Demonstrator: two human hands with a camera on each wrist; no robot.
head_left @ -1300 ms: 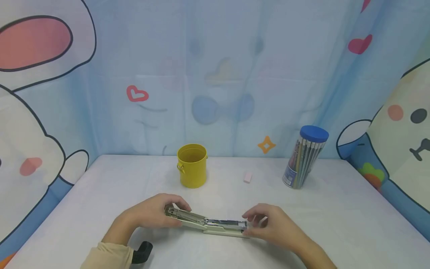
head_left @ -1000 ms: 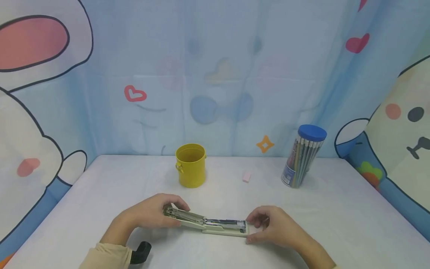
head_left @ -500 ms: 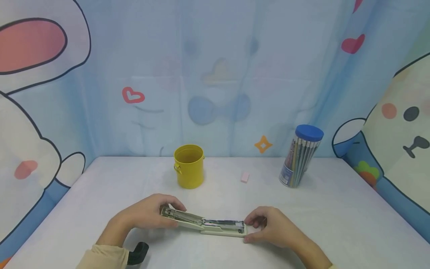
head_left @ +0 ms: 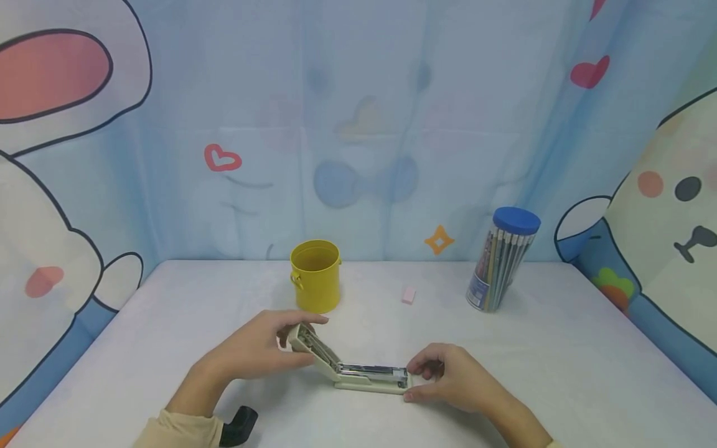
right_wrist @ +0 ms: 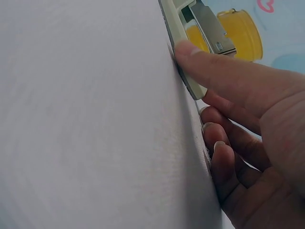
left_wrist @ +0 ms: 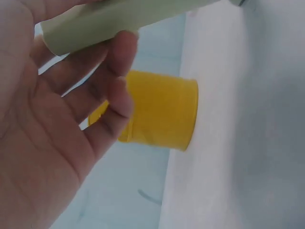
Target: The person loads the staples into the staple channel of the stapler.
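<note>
A pale green stapler (head_left: 370, 387) lies opened up on the white table, its base flat and its metal staple channel (head_left: 372, 371) showing. My left hand (head_left: 260, 348) grips the raised top arm of the stapler between thumb and fingers, and that arm tilts up to the left. In the left wrist view the pale green cover (left_wrist: 114, 24) sits between thumb and fingers. My right hand (head_left: 454, 378) pinches the front end of the base, the thumb (right_wrist: 200, 59) along its edge in the right wrist view. The fingers behind the base are partly hidden there.
A yellow bucket (head_left: 315, 283) stands behind the left hand. A small pink eraser (head_left: 409, 295) lies toward the back middle. At the back right stands a clear tub of pencils (head_left: 498, 267) with a blue lid. A patterned blue curtain (head_left: 358, 155) hangs behind the table.
My left hand has lifted the stapler's top arm, so it stands at a steeper angle than before. The right hand has shifted from over the staple channel to the base's front end.
</note>
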